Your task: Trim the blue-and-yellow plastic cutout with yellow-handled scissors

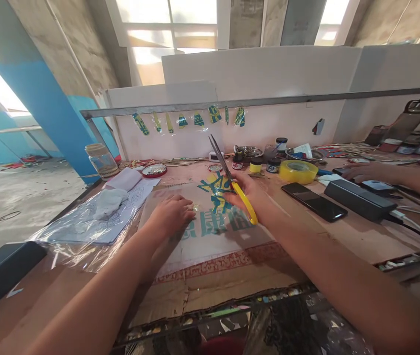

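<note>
My right hand (252,195) holds scissors (245,202) with yellow handles, the blades pointing up and away. Its fingertips reach a star-like cluster of blue and yellow cut-out pieces (215,190); I cannot tell whether it grips them. To the left, my left hand (171,213) is low over the sheet, fingers closed together, with a small shiny yellowish piece (196,207) at the fingertips. Beneath both hands lies a whitish translucent sheet (165,251) with large green characters and a red patterned border, on brown cardboard (165,303).
Blue-and-yellow cut-outs (182,121) hang along the back board. Paint jars (256,164), a tape roll (297,171), a phone (314,201) and a black box (360,198) stand right. Another person's hand (361,172) rests beyond. Plastic-covered papers (98,222) and a glass jar (101,160) are left.
</note>
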`<act>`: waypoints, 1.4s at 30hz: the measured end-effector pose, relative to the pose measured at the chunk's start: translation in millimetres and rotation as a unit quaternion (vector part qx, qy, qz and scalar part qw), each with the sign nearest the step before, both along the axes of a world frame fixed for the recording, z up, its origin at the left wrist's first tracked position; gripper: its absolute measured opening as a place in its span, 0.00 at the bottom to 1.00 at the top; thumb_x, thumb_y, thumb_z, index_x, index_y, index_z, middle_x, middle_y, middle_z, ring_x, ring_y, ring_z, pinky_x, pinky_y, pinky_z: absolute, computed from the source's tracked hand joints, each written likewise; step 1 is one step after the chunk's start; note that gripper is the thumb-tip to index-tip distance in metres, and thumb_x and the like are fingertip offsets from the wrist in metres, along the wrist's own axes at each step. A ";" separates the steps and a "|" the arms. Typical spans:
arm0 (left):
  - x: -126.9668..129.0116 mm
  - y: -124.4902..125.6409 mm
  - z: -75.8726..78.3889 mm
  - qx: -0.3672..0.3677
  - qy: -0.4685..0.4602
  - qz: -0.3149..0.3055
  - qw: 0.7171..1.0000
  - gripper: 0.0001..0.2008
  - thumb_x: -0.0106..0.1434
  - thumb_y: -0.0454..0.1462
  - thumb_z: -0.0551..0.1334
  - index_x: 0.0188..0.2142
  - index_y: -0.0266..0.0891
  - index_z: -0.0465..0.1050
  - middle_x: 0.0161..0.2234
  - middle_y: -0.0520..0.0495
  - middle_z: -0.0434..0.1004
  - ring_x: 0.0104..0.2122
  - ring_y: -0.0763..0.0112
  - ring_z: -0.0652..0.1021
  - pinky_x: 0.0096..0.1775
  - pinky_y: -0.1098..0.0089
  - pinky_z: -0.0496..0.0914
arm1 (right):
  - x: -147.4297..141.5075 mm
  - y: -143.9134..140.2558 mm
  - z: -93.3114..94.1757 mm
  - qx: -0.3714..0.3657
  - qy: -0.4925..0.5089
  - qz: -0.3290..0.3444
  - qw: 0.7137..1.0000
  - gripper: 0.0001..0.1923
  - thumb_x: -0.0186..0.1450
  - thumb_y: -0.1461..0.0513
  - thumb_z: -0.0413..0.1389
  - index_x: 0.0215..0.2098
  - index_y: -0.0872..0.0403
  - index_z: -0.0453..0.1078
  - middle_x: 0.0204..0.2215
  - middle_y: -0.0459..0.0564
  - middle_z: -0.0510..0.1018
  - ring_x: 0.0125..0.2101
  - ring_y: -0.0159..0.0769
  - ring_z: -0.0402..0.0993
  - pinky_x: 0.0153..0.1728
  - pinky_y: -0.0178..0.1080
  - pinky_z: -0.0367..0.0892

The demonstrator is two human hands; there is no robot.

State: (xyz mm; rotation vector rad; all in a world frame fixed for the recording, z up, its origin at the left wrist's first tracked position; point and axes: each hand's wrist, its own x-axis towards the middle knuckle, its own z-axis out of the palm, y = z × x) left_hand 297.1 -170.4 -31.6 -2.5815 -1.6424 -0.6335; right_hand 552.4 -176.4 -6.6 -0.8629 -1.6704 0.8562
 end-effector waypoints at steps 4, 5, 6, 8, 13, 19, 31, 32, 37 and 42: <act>19.2 -17.0 16.1 -0.027 -0.187 -0.014 0.982 0.26 0.72 0.53 0.47 0.46 0.42 0.78 0.47 0.41 0.81 0.49 0.55 0.78 0.55 0.55 0.68 | -10.2 -13.2 -2.6 -0.014 0.050 0.027 0.998 0.18 0.57 0.60 0.63 0.44 0.49 0.66 0.32 0.43 0.77 0.29 0.32 0.74 0.31 0.37 0.73; 25.9 -21.7 19.8 -0.071 -0.263 -0.035 0.961 0.29 0.71 0.55 0.45 0.45 0.41 0.78 0.45 0.41 0.82 0.47 0.56 0.79 0.53 0.56 0.70 | -12.7 -17.8 -2.7 -0.024 0.051 0.030 0.998 0.18 0.58 0.60 0.63 0.44 0.49 0.65 0.30 0.42 0.76 0.28 0.32 0.73 0.29 0.36 0.72; 32.2 -26.0 22.9 -0.123 -0.315 -0.062 0.939 0.29 0.69 0.58 0.48 0.45 0.41 0.78 0.43 0.41 0.83 0.45 0.57 0.80 0.51 0.57 0.72 | -15.0 -21.9 -3.0 -0.036 0.052 0.035 0.997 0.17 0.58 0.59 0.62 0.44 0.49 0.64 0.29 0.42 0.75 0.27 0.32 0.73 0.27 0.35 0.71; 42.2 -32.4 27.1 -0.202 -0.381 -0.100 0.897 0.25 0.63 0.58 0.60 0.43 0.40 0.78 0.42 0.42 0.83 0.42 0.58 0.80 0.47 0.60 0.73 | -18.5 -27.7 -3.5 -0.055 0.050 0.046 0.996 0.17 0.60 0.56 0.62 0.44 0.49 0.63 0.27 0.42 0.74 0.26 0.32 0.73 0.23 0.34 0.68; 41.2 -36.7 33.7 -0.258 -0.420 -0.091 0.866 0.16 0.58 0.50 0.67 0.36 0.41 0.75 0.29 0.51 0.77 0.24 0.71 0.76 0.30 0.67 0.72 | -14.6 -23.1 0.6 -0.039 0.076 0.031 0.996 0.22 0.60 0.49 0.63 0.42 0.49 0.61 0.27 0.40 0.70 0.25 0.30 0.70 0.23 0.33 0.66; 26.6 -38.2 41.9 -0.257 -0.263 -0.095 0.925 0.16 0.62 0.51 0.64 0.30 0.42 0.75 0.23 0.53 0.73 0.24 0.69 0.74 0.27 0.69 0.66 | 3.0 -9.7 13.1 -0.003 0.041 0.015 0.999 0.22 0.55 0.54 0.66 0.44 0.49 0.64 0.29 0.41 0.70 0.30 0.32 0.72 0.32 0.36 0.70; 28.4 -36.7 50.5 -0.086 -0.431 -0.018 0.898 0.24 0.57 0.59 0.66 0.36 0.40 0.74 0.29 0.50 0.78 0.28 0.69 0.76 0.31 0.69 0.68 | -15.6 -20.1 -5.6 -0.136 0.057 0.096 0.984 0.19 0.55 0.60 0.64 0.42 0.50 0.65 0.30 0.42 0.74 0.28 0.32 0.74 0.32 0.37 0.74; 30.6 -38.1 50.1 -0.105 -0.420 -0.025 0.901 0.24 0.57 0.58 0.66 0.38 0.40 0.74 0.30 0.49 0.79 0.29 0.68 0.76 0.32 0.69 0.69 | -14.7 -17.7 -8.2 -0.132 0.084 0.094 0.983 0.20 0.55 0.59 0.65 0.43 0.51 0.66 0.32 0.44 0.75 0.30 0.33 0.75 0.34 0.39 0.75; 40.8 -43.2 43.4 -0.189 -0.394 -0.080 0.896 0.17 0.58 0.52 0.67 0.35 0.41 0.78 0.32 0.48 0.82 0.32 0.65 0.78 0.35 0.66 0.71 | -11.1 -8.1 -18.0 -0.103 0.154 0.094 0.978 0.20 0.57 0.53 0.67 0.42 0.52 0.69 0.38 0.48 0.78 0.37 0.38 0.79 0.45 0.44 0.76; 36.9 -43.4 46.6 -0.094 -0.441 -0.027 0.892 0.14 0.59 0.48 0.65 0.29 0.39 0.75 0.28 0.48 0.80 0.31 0.65 0.78 0.36 0.65 0.71 | -10.6 -17.7 -11.7 -0.074 0.130 0.115 0.982 0.23 0.61 0.49 0.65 0.47 0.49 0.63 0.31 0.42 0.73 0.31 0.34 0.77 0.35 0.39 0.74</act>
